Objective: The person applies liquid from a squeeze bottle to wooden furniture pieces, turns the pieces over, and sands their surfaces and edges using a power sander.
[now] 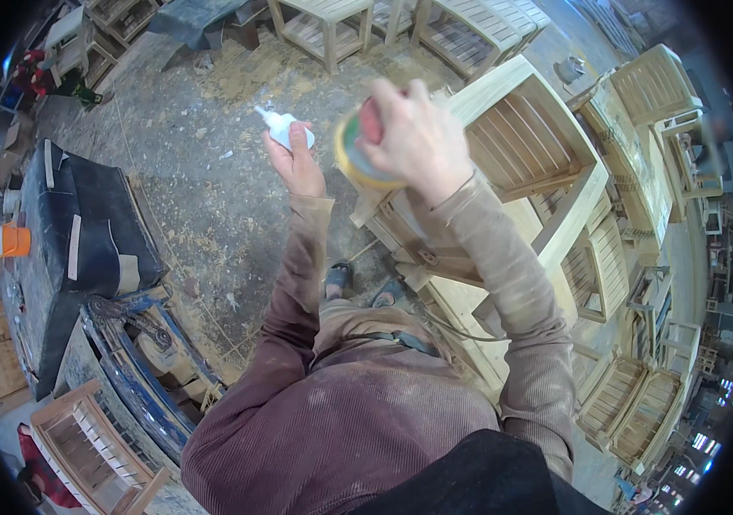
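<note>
In my left hand is a small white squeeze bottle with a narrow nozzle pointing up and to the left. The thumb lies across the bottle's side. My right hand is closed round a round yellow-and-green thing with a red part under the fingers. Motion blurs it, so its kind is unclear. Both hands are raised over the floor, apart from each other. Close to my right forearm stands a pale wooden chair-like frame with a slatted panel.
Dusty, stained concrete floor lies ahead. To the left stands a black-covered block with an orange container on it. A dark-framed piece is nearer. Slatted wooden furniture lines the far side; more slatted pieces stand right.
</note>
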Tool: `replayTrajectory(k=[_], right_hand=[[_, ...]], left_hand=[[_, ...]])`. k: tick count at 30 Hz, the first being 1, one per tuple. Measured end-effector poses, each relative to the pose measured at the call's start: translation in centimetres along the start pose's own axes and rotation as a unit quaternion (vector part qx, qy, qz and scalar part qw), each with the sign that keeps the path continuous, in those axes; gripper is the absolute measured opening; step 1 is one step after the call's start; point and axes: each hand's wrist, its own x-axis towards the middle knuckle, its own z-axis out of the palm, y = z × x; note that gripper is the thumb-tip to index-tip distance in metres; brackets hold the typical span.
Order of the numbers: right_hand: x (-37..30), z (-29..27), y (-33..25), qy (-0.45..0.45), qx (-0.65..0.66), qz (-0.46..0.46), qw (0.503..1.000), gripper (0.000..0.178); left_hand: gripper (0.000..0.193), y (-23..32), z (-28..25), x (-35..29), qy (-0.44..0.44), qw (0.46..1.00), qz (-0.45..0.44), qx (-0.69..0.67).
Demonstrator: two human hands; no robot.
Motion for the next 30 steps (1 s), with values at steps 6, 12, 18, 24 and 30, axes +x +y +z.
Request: replayTrajectory(k=[6,12,18,24,30], right_hand=[[-2.4,-2.5,8.4,0.103,0.019,0.122,0.987,0.045],[-8.7,-6.2,10.0,0.137,0.160,0.287,0.934,0.055],[-11.8,-7.0,9.5,0.102,0.046,0.182,0.977,0.052],[-11.2,-6.5,8.4,0.070,0.004,0.164,0.984,0.052],[-10.8,-5.9,7.7,0.062,-0.013,0.150,0.987,0.053]], left_hand=[[0.034,1.8,1.0,1.9,-0.336,0.921,0.090,0.174],[0.041,2.2,3.7,4.7,-0.478,0.725,0.294,0.398],[0.042,2.3,5.9,5.3,-0.488,0.628,0.403,0.452],[0.041,2.0,6.4,5.6,-0.484,0.600,0.436,0.465],[0.041,1.9,6.4,5.4,-0.486,0.606,0.432,0.458]])
